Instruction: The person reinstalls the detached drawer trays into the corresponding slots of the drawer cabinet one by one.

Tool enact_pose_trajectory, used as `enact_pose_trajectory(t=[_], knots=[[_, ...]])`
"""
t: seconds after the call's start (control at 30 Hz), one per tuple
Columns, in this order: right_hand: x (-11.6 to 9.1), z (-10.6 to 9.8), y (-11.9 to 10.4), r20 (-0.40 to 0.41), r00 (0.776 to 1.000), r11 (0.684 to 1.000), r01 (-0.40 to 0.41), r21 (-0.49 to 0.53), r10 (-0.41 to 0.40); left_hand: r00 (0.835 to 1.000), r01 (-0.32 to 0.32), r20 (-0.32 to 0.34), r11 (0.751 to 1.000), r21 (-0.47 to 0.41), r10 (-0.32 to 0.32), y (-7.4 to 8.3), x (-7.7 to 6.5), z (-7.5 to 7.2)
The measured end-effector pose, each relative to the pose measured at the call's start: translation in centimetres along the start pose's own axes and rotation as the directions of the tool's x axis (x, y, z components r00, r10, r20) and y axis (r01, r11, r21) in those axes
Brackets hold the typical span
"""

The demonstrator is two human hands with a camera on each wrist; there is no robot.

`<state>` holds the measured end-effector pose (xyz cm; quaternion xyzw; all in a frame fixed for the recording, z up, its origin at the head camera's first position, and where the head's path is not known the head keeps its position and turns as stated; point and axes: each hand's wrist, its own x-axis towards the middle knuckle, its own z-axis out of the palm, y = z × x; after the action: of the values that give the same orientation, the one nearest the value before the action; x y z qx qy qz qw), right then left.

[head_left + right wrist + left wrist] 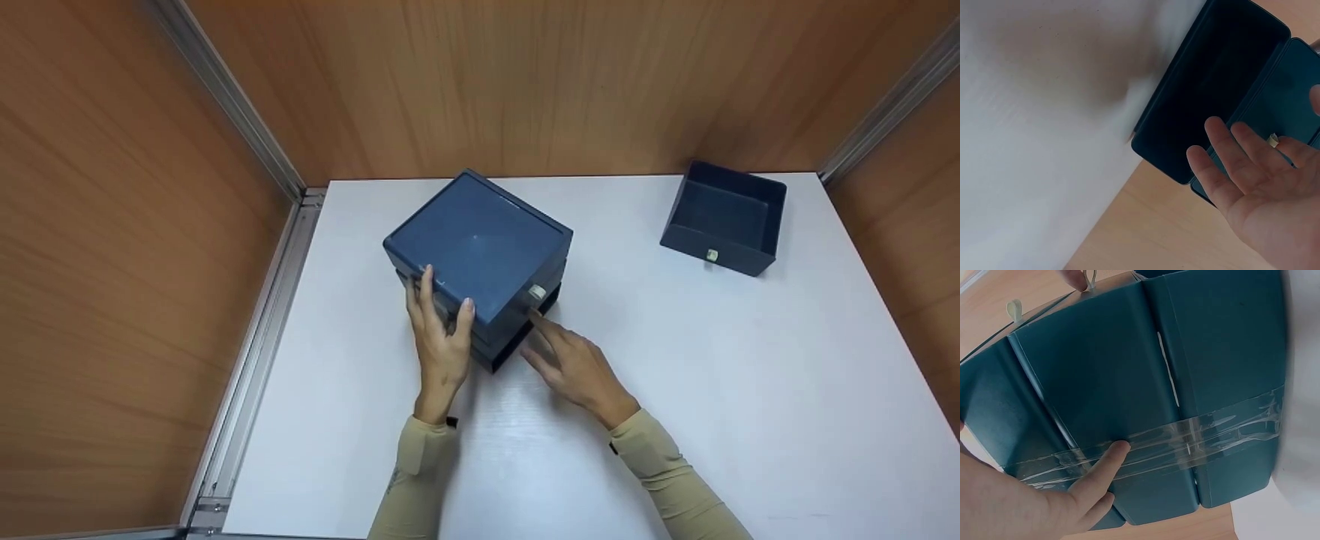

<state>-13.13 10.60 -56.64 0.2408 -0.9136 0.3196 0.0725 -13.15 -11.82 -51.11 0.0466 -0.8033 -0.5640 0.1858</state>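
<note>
A dark blue stacked drawer unit (pixel 476 240) stands turned cornerwise on the white table. My left hand (pixel 442 356) rests along its side, fingers extended and thumb at the upper edge. In the left wrist view, clear tape (pixel 1230 430) runs across the three tiers under that hand. My right hand (pixel 581 367) is at the drawer fronts, fingers spread. One of its fingers touches the middle drawer's small pale pull loop (pixel 1273 139), with the thumb apart from it. The bottom compartment (pixel 1207 84) is a dark open slot. Higher up, the top drawer has its own pale loop (pixel 537 291).
A separate dark blue drawer (pixel 724 206) lies open side up at the table's back right, its pale loop towards me. Wood-grain panels (pixel 525 90) wall the back and sides. A metal rail (pixel 259 337) borders the white table (pixel 750 390) on the left.
</note>
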Motion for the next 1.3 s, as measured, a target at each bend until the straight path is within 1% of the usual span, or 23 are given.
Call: enact_pose_trajectory(t=[0.27,0.5,0.73,0.97,1.3], knots=[[0.0,-0.5,0.3,-0.024,1.000,1.000,0.008,-0.006,-0.008,1.000,0.000,0.021,1.000,0.001,0.000,0.1,0.3,0.0],[0.3,-1.4,1.1,-0.040,0.999,1.000,-0.004,-0.008,0.004,1.000,-0.021,0.005,1.000,-0.005,0.021,0.1,0.4,0.1],[0.3,-2.2,2.4,-0.048,0.997,0.998,-0.062,0.001,0.062,1.000,-0.019,0.005,1.000,-0.001,0.019,0.0,0.4,0.1],[0.3,-3.0,4.3,-0.033,0.988,0.988,-0.152,0.005,0.152,1.000,-0.011,0.004,1.000,-0.009,0.011,0.1,0.4,0.1],[0.1,-3.5,5.9,-0.002,0.982,0.981,-0.190,-0.029,0.190,1.000,0.004,0.006,1.000,-0.007,-0.004,0.1,0.2,0.0]])
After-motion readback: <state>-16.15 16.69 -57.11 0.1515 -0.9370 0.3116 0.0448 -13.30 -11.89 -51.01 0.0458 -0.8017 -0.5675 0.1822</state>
